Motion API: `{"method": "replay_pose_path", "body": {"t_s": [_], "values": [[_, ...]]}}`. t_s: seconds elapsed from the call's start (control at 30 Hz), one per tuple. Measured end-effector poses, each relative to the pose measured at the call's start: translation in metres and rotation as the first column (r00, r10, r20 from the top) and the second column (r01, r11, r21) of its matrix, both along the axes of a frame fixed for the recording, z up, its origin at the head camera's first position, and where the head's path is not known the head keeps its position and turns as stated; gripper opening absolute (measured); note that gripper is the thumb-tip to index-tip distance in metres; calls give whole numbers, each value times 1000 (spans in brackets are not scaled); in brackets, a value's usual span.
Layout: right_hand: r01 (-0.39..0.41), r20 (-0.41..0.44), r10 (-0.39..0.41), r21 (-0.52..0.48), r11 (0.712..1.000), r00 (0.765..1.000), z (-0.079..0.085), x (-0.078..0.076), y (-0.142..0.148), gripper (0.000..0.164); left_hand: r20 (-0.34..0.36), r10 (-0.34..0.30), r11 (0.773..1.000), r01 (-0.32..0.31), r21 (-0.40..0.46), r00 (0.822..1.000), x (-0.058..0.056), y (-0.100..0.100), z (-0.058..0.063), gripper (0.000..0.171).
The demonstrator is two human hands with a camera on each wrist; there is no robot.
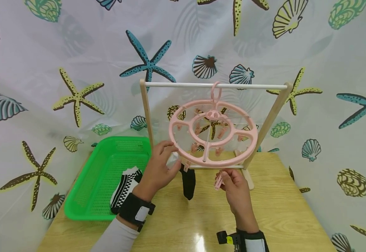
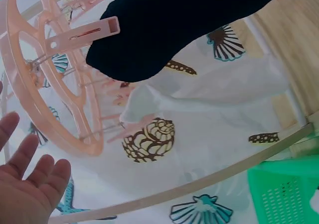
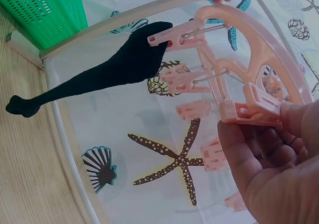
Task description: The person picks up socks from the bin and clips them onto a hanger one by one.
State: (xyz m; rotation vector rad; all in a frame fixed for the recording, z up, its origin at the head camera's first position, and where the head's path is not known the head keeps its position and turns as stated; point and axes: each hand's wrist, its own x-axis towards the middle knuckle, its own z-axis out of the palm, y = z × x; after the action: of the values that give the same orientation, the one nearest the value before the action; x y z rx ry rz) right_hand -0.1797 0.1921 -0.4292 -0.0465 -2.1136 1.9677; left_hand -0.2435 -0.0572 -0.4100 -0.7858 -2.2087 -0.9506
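Observation:
A pink round drying hanger point(image 1: 216, 163) with many clothespins hangs at a slant from a rod. My right hand point(image 1: 236, 189) pinches one pink clothespin point(image 3: 249, 109) at the near side of the ring, and no cloth shows in its jaws. At the near left, a clothespin point(image 2: 84, 35) holds a black sock point(image 3: 114, 67), which dangles down. Behind it a white sock point(image 2: 199, 104) also hangs from the ring. Next to the ring's left side is my left hand point(image 1: 161, 166), its fingers loosely spread and holding nothing in the left wrist view point(image 2: 30, 179).
A wooden stand with a white rod point(image 1: 180, 84) carries the hanger on the wooden table point(image 1: 277, 206). To the left sits a green basket point(image 1: 79, 196) with black-and-white patterned socks point(image 1: 124, 190) in it. Behind hangs a shell-and-starfish curtain point(image 1: 107, 45).

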Motion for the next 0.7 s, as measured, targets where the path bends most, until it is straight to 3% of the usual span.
{"method": "replay_pose_path", "body": {"t_s": [0.17, 0.27, 0.33, 0.4, 0.5, 0.57, 0.67, 0.7], "values": [[-3, -9, 3, -11, 1000, 1000, -2, 0, 1, 23, 97, 94, 990, -103, 97, 991, -2, -10, -17, 24], [8, -15, -8, -11, 1000, 1000, -2, 0, 1, 23, 224, 140, 981, -166, 101, 964, -8, -23, -27, 26], [14, -16, -14, -10, 1000, 1000, -2, 0, 0, 23, 348, 172, 976, -208, 69, 922, -15, -34, -34, 30], [16, -17, -17, -9, 1000, 1000, -2, 0, -1, 23, 474, 199, 971, -238, 22, 858, -23, -48, -40, 35], [21, -10, -21, -3, 1000, 1000, -2, -1, -1, 25, 576, 266, 959, -271, -80, 773, -39, -70, -51, 39], [26, 0, -26, 6, 1000, 1000, -2, -1, 0, 25, 600, 305, 950, -276, -143, 739, -48, -84, -58, 39], [31, 17, -31, 23, 999, 999, -2, -1, 0, 25, 600, 360, 933, -267, -242, 714, -57, -106, -68, 40], [31, 21, -31, 25, 999, 999, -2, 0, -1, 25, 616, 365, 930, -251, -267, 698, -59, -113, -72, 42]]}}
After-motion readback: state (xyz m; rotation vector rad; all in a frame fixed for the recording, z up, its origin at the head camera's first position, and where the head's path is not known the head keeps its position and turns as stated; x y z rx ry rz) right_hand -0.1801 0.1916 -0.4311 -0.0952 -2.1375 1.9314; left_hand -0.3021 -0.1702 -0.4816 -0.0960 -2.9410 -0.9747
